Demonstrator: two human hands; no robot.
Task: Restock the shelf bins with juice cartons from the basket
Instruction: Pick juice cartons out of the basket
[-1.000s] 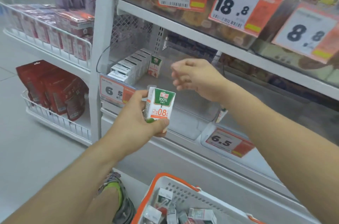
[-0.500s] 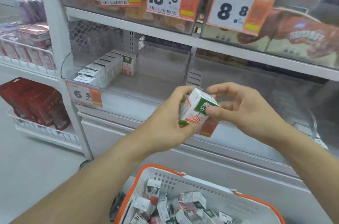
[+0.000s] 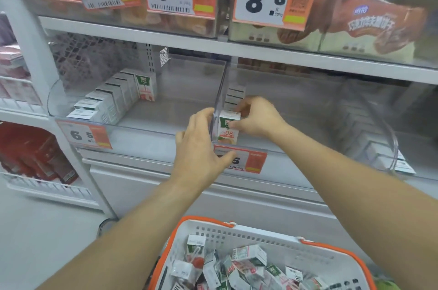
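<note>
At the bin's (image 3: 308, 109) front, my right hand (image 3: 257, 117) pinches the carton (image 3: 228, 130) upright to face outward; left hand (image 3: 201, 147) hangs relaxed, empty

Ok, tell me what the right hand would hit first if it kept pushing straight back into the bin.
The right hand, holding the juice carton at the front of the right bin, points at the row of cartons along the divider. It would probably meet those first, though depth is unclear.

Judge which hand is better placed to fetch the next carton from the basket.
Left. The left hand is open in front of the bin, holding nothing, while the right hand grips the carton being placed. The basket sits below both.
</note>
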